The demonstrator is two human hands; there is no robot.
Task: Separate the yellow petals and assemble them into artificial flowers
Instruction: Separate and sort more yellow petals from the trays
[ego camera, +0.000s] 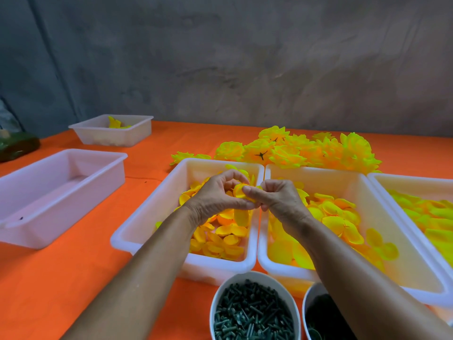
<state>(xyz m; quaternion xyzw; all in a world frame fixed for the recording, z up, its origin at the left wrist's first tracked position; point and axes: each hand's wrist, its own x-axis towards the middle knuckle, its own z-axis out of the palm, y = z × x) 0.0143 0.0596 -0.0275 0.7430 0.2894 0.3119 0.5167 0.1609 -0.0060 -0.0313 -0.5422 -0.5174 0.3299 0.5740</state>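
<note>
My left hand (215, 195) and right hand (274, 197) both pinch a yellow petal cluster (239, 191) above the white tray (137, 224) of petals.

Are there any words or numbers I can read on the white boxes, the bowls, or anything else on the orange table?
None: no words, labels, brands or numbers show anywhere.
The white trays, the bowl of green stem pieces and the orange tablecloth are all plain.
The dark green thing at the far left edge is too blurred to tell if it has print.
The hands hold only yellow petals.
</note>
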